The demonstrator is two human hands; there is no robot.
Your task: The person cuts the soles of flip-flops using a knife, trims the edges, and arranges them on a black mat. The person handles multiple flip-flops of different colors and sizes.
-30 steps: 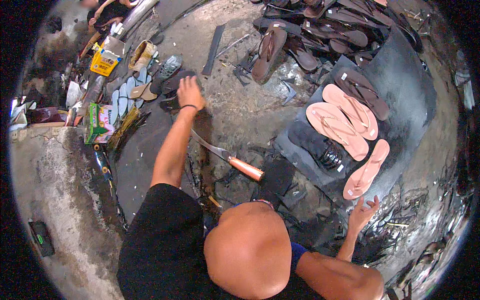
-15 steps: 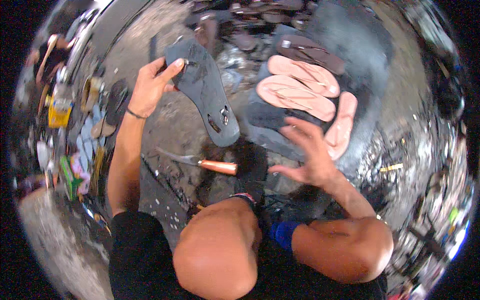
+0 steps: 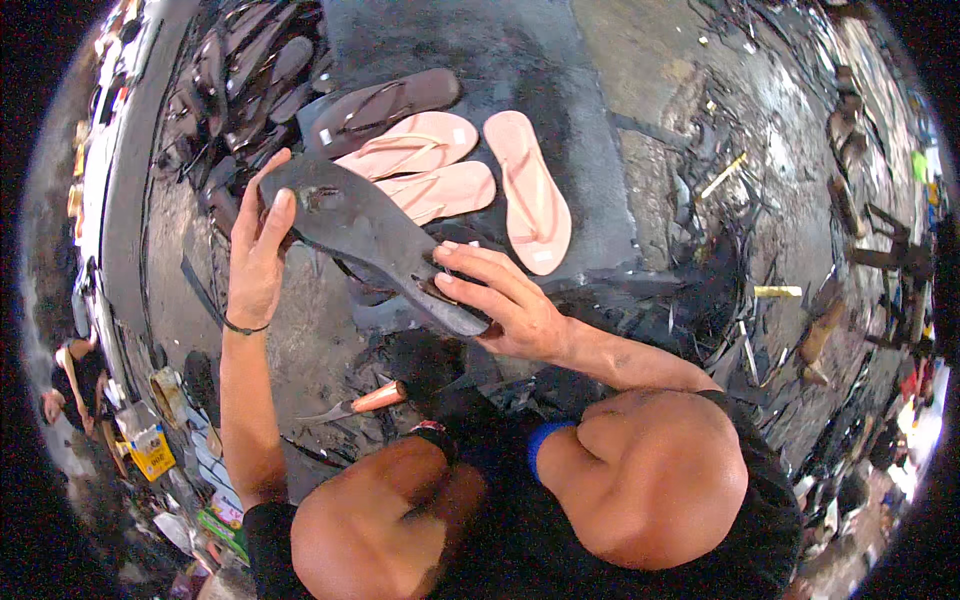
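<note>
A dark grey flip-flop sole (image 3: 372, 238) slants across the space before me, with cut openings near both ends. My left hand (image 3: 258, 245) grips its far left end, the thumb lying on top and the fingers around the edge. At the near right end my right hand (image 3: 512, 305) has closed on it, fingers over the openings and the thumb hidden. Beyond the sole lie three pink flip-flops, one set apart (image 3: 528, 195), and a dark brown flip-flop (image 3: 390, 105). Below it, a knife with an orange-brown handle (image 3: 380, 396) rests on the ground near my foot.
The flip-flops lie on a dark rubber sheet (image 3: 585, 130). A heap of dark footwear (image 3: 250, 75) sits at the far left. Black scraps (image 3: 690, 280) litter the ground at right. A yellow container (image 3: 150, 452) stands at the left, near another person's arm (image 3: 82, 395).
My right hand, open and apart from the sole before, now grips its near end. The sole has tilted toward the right. My view has turned rightward, shifting the flip-flops left in the picture.
</note>
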